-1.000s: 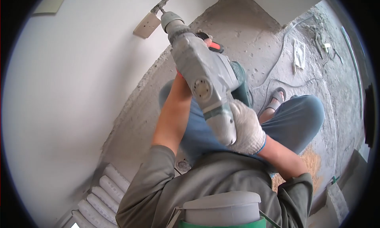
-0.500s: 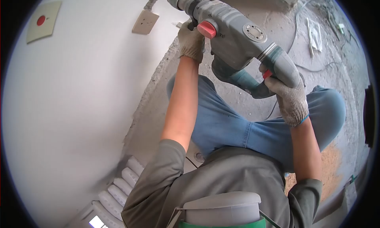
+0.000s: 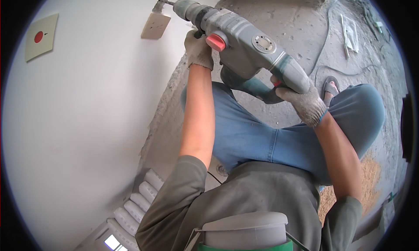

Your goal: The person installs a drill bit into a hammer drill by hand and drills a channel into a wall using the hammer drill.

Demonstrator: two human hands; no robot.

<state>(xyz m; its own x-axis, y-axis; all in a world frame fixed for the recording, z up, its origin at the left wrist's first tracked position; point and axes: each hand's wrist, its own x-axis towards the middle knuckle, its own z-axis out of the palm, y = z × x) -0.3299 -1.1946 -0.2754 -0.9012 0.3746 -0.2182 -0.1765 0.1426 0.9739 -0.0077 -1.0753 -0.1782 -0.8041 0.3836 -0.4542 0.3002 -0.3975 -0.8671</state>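
A grey and dark-green rotary hammer drill [image 3: 244, 44] with a red knob lies across my view, its bit pointing up and left to the wall. My left hand [image 3: 198, 49], in a dusty knit glove, is wrapped round the side handle near the chuck. Around the rear handle, by the red trigger, closes my gloved right hand [image 3: 303, 102]. The bit's tip [image 3: 168, 3] is at a rough grey groove [image 3: 159, 6] in the white wall, just above a beige socket plate [image 3: 155, 26]. Whether the tip touches the wall I cannot tell.
A beige plate with a red button [image 3: 40, 37] is on the wall [image 3: 96, 102] at left. A grey cable [image 3: 328, 28] crosses the dusty concrete floor [image 3: 292, 15], near a clear plastic packet [image 3: 350, 33]. A white ribbed radiator [image 3: 139, 201] stands behind at lower left.
The drill and both hands have shifted left and slightly down in view, with the bit now lower against the wall groove. My sandalled right foot has come into sight beside the right hand.
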